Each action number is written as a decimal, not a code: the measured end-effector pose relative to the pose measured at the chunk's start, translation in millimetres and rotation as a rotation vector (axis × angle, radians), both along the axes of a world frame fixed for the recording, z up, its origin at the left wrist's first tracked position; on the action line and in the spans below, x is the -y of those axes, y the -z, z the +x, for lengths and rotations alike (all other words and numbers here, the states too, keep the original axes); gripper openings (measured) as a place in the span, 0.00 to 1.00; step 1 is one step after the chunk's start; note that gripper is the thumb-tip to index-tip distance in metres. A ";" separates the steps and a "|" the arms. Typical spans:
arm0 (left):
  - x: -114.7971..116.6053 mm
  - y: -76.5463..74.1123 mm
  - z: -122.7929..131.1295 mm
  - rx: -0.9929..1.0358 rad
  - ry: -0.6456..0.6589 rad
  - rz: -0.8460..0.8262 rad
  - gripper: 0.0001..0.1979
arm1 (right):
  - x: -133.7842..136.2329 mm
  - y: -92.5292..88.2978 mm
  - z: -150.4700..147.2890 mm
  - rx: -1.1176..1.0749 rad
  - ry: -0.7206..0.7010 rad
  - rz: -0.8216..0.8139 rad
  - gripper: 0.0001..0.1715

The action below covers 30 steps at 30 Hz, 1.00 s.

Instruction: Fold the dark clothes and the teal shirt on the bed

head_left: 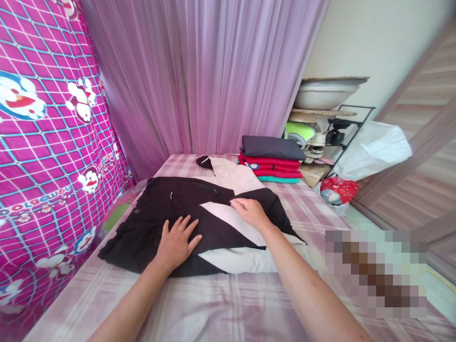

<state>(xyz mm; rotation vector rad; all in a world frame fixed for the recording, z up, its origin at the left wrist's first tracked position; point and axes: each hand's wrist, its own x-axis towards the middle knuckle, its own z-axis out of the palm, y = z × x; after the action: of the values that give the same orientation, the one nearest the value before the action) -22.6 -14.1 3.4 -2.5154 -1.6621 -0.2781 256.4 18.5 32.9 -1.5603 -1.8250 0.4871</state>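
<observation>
A black and white jacket (199, 209) lies spread on a bed with a pink checked sheet (213, 304). My left hand (177, 241) lies flat on the black cloth near the front, fingers spread and open. Further right, my right hand (250, 211) rests on the jacket where white meets black. Its fingers are curled down onto the cloth at a fold, pressing it rather than gripping.
A stack of folded clothes (272, 164), grey on red on teal, sits at the bed's far right corner. A purple curtain (199, 76) hangs behind. A pink cartoon cloth (46, 142) covers the left side. A rack with a basin (326, 95), bags (338, 190) and a wooden door (420, 142) stand to the right.
</observation>
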 end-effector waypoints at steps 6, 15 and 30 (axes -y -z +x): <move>3.1 3.4 0.1 0.022 0.003 0.033 0.27 | -2.9 41.6 28.8 -0.464 0.258 0.052 0.28; 9.8 1.5 -1.0 0.004 -0.002 0.050 0.27 | -1.0 40.5 26.8 -0.578 0.229 -0.027 0.28; 14.7 -6.9 6.9 -0.028 -0.049 -0.100 0.29 | -6.3 54.0 34.6 -0.512 0.245 -0.060 0.21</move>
<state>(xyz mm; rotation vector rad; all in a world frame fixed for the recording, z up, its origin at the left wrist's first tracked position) -15.8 -28.8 10.3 -2.5322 -1.7662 -0.1583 291.1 24.7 -21.1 -1.5009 -1.2266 0.7493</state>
